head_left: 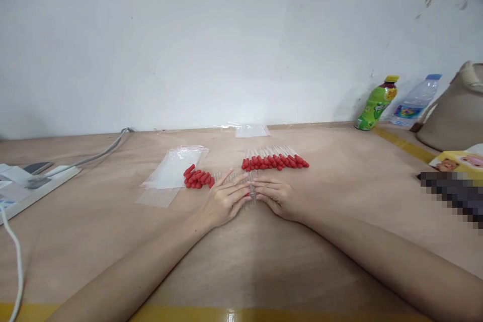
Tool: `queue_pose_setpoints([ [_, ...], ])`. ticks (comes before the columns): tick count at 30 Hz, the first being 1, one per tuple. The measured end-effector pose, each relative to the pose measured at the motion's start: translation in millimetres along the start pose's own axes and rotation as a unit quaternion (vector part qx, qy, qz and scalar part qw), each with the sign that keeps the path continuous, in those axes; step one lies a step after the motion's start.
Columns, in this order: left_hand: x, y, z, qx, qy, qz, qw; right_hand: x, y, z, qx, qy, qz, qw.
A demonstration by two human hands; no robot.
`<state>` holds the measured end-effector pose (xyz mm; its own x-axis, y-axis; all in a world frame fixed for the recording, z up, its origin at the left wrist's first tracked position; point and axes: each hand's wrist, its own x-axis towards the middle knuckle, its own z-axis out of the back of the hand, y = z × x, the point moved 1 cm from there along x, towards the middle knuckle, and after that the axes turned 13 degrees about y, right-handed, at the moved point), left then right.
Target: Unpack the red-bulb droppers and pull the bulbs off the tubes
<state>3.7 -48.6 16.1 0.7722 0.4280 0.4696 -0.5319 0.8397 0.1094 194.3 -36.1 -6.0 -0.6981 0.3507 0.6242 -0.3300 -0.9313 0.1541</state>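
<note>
My left hand [225, 200] and my right hand [274, 194] meet at the middle of the brown table [241, 261], fingertips together around a small clear tube with a red cap [251, 192]. Fingers of both hands are pressed together on it. A small heap of red caps [197, 178] lies just left of my left hand. A row of clear tubes with red caps [274, 159] lies just beyond my hands. A few bare clear tubes [234, 177] lie under my left fingertips.
Clear plastic bags [174, 167] lie left of the caps, another bag [251, 131] near the wall. A white power strip with cable [45, 181] sits far left. A green bottle [376, 103], a water bottle [414, 100] and a beige bag [455, 110] stand at right.
</note>
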Motion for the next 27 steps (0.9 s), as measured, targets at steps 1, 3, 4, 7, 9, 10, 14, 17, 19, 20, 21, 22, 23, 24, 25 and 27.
queue_pose_setpoints([
  [1, 0, -1, 1.4, 0.002, 0.004, -0.005, 1.0, 0, 1, 0, 0.002, 0.001, 0.008, 1.0],
  [3, 1, -3, 4.2, 0.002, 0.015, -0.01, 1.0, -1, 2, 0, 0.002, 0.005, 0.019, 1.0],
  [4, 1, -3, 5.3, 0.0, 0.02, -0.009, 1.0, -1, 2, 0, 0.0, 0.009, 0.023, 1.0],
  [7, 0, -5, 7.4, -0.012, 0.033, -0.003, 0.999, -4, 1, 0, -0.007, 0.027, 0.033, 0.999],
  [9, -1, -6, 8.0, -0.022, 0.037, -0.001, 0.999, -5, 1, 0, -0.023, 0.033, 0.04, 0.998],
  [10, -2, -6, 8.1, -0.026, 0.038, -0.001, 0.999, -5, 2, 1, -0.035, 0.031, 0.046, 0.998],
  [14, -4, -6, 8.0, -0.037, 0.041, 0.004, 0.998, -7, 4, 4, -0.079, 0.019, 0.072, 0.994],
  [17, -6, -5, 7.5, -0.042, 0.035, 0.001, 0.998, -10, 4, 5, -0.093, 0.013, 0.079, 0.992],
  [19, -8, -5, 7.4, -0.042, 0.031, -0.007, 0.999, -14, 1, 7, -0.095, 0.015, 0.081, 0.992],
  [20, -10, -4, 7.5, -0.04, 0.028, -0.009, 0.999, -16, 0, 9, -0.092, 0.014, 0.078, 0.993],
  [21, -12, -3, 7.9, -0.038, 0.023, -0.006, 0.999, -18, -3, 11, -0.087, 0.01, 0.068, 0.994],
  [22, -13, -2, 8.8, -0.035, 0.017, 0.003, 0.999, -20, -5, 14, -0.082, 0.001, 0.049, 0.995],
  [23, -15, 0, 10.2, -0.032, 0.008, 0.019, 0.999, -21, -8, 17, -0.076, -0.009, 0.02, 0.997],
  [24, -15, 3, 12.2, -0.03, -0.002, 0.039, 0.999, -21, -10, 20, -0.075, -0.017, -0.017, 0.997],
  [25, -15, 7, 15.1, -0.028, -0.013, 0.064, 0.997, -21, -11, 22, -0.082, -0.02, -0.057, 0.995],
  [27, -13, 18, 23.9, -0.029, -0.033, 0.128, 0.991, -19, -12, 23, -0.112, -0.001, -0.124, 0.986],
])
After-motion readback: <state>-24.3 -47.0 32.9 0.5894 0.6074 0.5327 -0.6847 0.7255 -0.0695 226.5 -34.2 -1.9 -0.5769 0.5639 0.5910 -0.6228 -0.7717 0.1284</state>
